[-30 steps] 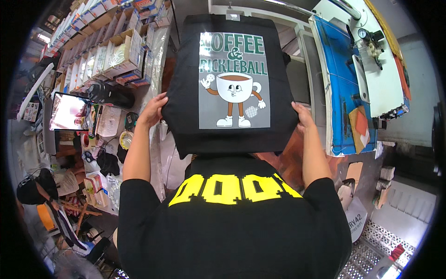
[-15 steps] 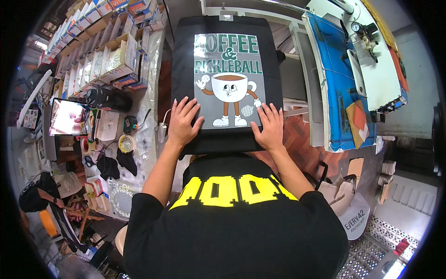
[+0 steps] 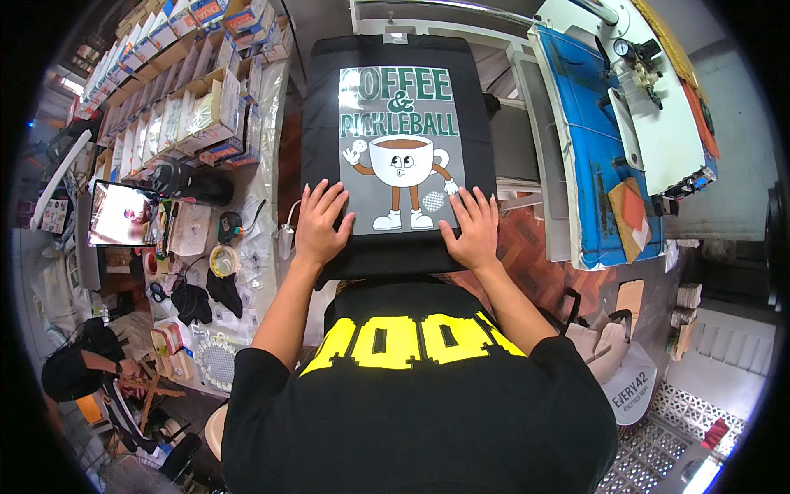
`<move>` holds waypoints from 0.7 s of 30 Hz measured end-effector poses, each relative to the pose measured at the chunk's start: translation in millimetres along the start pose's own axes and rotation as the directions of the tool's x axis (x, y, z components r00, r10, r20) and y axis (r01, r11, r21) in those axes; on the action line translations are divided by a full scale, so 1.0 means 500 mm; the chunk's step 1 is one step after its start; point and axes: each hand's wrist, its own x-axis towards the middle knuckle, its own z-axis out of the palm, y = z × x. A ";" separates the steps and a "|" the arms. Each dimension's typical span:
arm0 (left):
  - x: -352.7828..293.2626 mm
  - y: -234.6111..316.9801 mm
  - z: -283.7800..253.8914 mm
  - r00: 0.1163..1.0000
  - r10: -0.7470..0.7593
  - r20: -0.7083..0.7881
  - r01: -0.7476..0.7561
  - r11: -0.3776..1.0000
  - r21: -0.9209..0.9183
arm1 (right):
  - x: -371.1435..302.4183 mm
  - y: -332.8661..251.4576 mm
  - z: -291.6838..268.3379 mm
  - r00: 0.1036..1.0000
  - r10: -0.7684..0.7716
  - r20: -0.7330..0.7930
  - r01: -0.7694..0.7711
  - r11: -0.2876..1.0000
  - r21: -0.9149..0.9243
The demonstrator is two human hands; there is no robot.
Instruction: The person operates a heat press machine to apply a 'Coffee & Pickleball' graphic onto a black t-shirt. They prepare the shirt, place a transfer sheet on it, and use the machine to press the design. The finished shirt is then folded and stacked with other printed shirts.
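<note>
A glossy transfer film sheet (image 3: 358, 202) lies on black fabric (image 3: 481, 123) stretched over a flat board in front of me. Green lettering runs across its upper part, above a cartoon cup with arms and legs (image 3: 401, 162). My left hand (image 3: 323, 224) rests palm down with fingers spread, on the fabric at the sheet's lower left edge. At the lower right corner, my right hand (image 3: 474, 230) also lies flat, its thumb and forefinger over the film's edge. Neither hand grips anything.
Boxes of packets (image 3: 197, 123), a lit tablet (image 3: 123, 214), a black bottle (image 3: 193, 181) and tape rolls (image 3: 223, 261) crowd the left table. On the right stands a machine with a blue bed (image 3: 588, 148) and a gauge (image 3: 623, 49). Another person (image 3: 90, 362) is at lower left.
The view has shifted slightly, so the board and sheet sit a little lower and further left. Both hands keep their flat pose. At lower left, the other person has shifted position.
</note>
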 end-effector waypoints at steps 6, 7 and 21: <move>0.002 -0.001 0.002 1.000 -0.002 -0.005 0.001 1.000 -0.010 | 0.027 0.016 -0.061 0.990 0.105 -0.094 -0.106 0.994 -0.006; 0.002 -0.002 0.002 1.000 0.000 -0.008 0.000 1.000 -0.010 | 0.037 0.038 -0.097 0.982 0.124 -0.144 -0.130 0.991 -0.030; -0.006 -0.001 0.007 0.999 0.020 -0.027 -0.020 1.000 0.007 | 0.074 0.455 -0.521 0.674 0.681 -0.286 -0.707 0.482 -0.518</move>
